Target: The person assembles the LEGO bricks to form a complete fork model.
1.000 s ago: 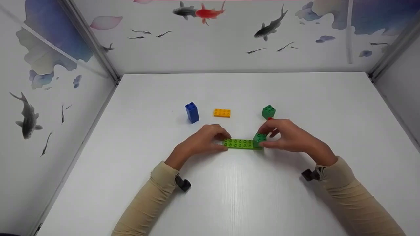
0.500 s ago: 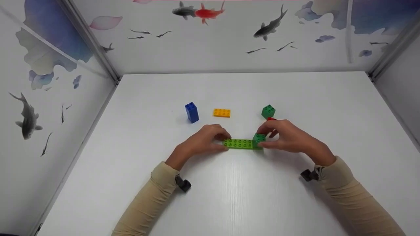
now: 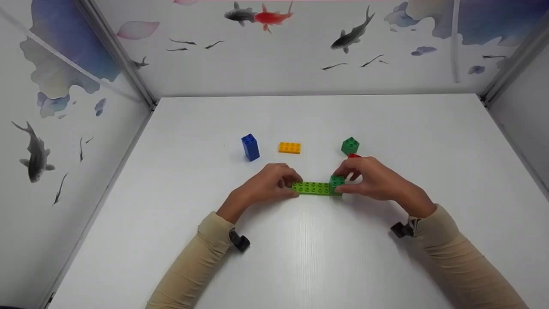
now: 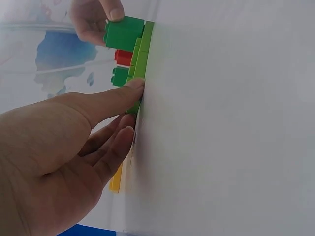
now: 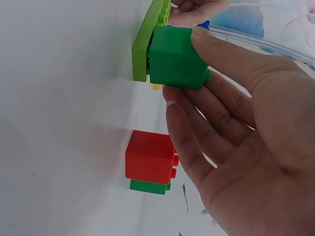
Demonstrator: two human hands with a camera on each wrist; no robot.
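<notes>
A long lime-green building plate (image 3: pixel 311 188) with studs lies lengthwise on the table. My left hand (image 3: pixel 272 182) pinches its left end between thumb and fingers. Over the plate's right end, my right hand (image 3: pixel 373 180) holds a green square brick (image 3: pixel 337 182) between thumb and fingertips. From the right wrist, the green brick (image 5: pixel 174 58) stands upright on the studs of the plate (image 5: pixel 142 49), with a narrow gap showing between them. In the left wrist view, the thumb lies along the near side of the plate (image 4: pixel 142 56).
Behind the hands stand a tall blue block (image 3: pixel 251 148), a flat yellow plate (image 3: pixel 290 148) and a second green brick (image 3: pixel 351 146). A red brick (image 5: pixel 150 157) sits by that second green one, mostly hidden behind my right hand from above. Printed walls border the white table (image 3: pixel 206 124).
My right hand has shifted slightly left with the green brick along the plate. The left hand keeps its pinch on the plate, nearly still.
</notes>
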